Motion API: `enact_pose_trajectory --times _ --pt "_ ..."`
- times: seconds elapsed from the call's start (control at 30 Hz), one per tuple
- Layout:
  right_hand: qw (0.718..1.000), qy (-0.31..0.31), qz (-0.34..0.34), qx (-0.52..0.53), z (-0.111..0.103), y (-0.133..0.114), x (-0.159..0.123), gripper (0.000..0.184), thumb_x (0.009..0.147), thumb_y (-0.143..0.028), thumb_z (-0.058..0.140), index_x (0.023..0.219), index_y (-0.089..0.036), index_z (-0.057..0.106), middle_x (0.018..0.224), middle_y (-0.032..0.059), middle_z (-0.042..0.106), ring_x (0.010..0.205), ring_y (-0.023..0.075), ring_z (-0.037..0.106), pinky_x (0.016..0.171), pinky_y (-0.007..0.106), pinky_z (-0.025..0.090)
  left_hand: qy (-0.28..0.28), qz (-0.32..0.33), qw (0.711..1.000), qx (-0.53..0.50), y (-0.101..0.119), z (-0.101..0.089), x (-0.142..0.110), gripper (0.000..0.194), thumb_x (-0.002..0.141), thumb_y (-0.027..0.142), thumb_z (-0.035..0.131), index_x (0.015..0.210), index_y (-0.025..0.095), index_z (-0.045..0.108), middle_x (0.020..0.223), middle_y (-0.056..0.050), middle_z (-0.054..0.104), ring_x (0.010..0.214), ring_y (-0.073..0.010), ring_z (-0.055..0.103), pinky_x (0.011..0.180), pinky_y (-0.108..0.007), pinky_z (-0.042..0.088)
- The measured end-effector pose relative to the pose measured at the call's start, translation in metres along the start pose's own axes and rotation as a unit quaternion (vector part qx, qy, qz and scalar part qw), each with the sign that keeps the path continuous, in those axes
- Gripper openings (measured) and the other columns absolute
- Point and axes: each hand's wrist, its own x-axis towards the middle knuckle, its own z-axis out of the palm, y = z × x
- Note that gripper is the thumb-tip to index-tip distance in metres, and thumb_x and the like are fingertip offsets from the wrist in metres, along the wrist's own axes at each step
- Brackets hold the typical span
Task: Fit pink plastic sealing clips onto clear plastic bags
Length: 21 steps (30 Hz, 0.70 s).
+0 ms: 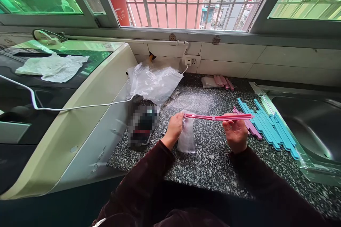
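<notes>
A long pink bag clip (202, 116), unfolded nearly straight at its middle joint, spans level between my two hands above the counter. My left hand (173, 129) pinches its left end, and a small clear plastic bag (187, 138) hangs down from beside those fingers. Whether the bag is in the same pinch I cannot tell. My right hand (236, 134) grips the right half from below, its fingers curled under the strip. Just beyond that hand, a row of blue clips (269, 127) lies on the counter, with several darker pink clips (250, 126) alongside.
At the right is a steel sink (306, 113). Farther back on the speckled counter (205, 170) rest stacked clear bags and pink clips (223, 82). A crumpled plastic bag (157, 79), a blurred-out phone (144, 126), a white cable (87, 108) and a washing machine (93, 142) occupy the left.
</notes>
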Motion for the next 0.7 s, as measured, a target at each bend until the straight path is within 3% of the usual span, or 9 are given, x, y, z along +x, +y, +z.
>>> enact_pose_trajectory --times 0.17,0.37,0.57,0.7 --pt "0.995 -0.088 -0.031 -0.046 -0.001 0.001 0.006 0.025 0.075 -0.028 0.064 0.098 -0.020 0.058 0.089 0.0057 0.061 0.071 0.0147 0.058 0.058 0.028 0.050 -0.018 -0.012 1.000 0.022 -0.005 -0.001 0.001 0.034 0.076 0.044 0.055 0.069 0.012 0.064 0.067 -0.003 0.060 0.062 -0.0127 0.048 0.062 -0.025 0.037" --pt "0.989 -0.113 -0.082 -0.054 -0.002 0.000 0.010 0.012 0.074 -0.020 0.065 0.086 -0.021 0.061 0.080 0.0042 0.064 0.075 0.0176 0.060 0.064 0.033 0.052 -0.031 -0.027 0.999 0.013 -0.006 -0.001 0.001 0.030 0.075 0.041 0.056 0.070 0.012 0.065 0.067 -0.003 0.061 0.064 -0.0128 0.049 0.063 -0.025 0.037" --pt "0.990 -0.098 -0.086 -0.058 -0.002 -0.001 0.011 0.006 0.074 -0.018 0.064 0.078 -0.021 0.061 0.075 0.0029 0.065 0.071 0.0173 0.060 0.064 0.035 0.051 -0.066 -0.091 0.991 -0.076 0.010 0.003 -0.005 0.027 0.067 0.038 0.062 0.075 0.012 0.066 0.071 -0.003 0.063 0.063 -0.0120 0.050 0.062 -0.024 0.037" --pt "0.993 -0.024 -0.076 -0.082 -0.006 0.000 0.014 0.004 0.074 -0.019 0.064 0.077 -0.020 0.061 0.074 0.0026 0.064 0.068 0.0158 0.059 0.061 0.032 0.050 -0.090 -0.139 0.981 -0.101 0.016 0.006 -0.009 0.018 0.056 0.026 0.067 0.070 0.014 0.065 0.065 0.000 0.061 0.060 -0.0109 0.050 0.060 -0.023 0.036"
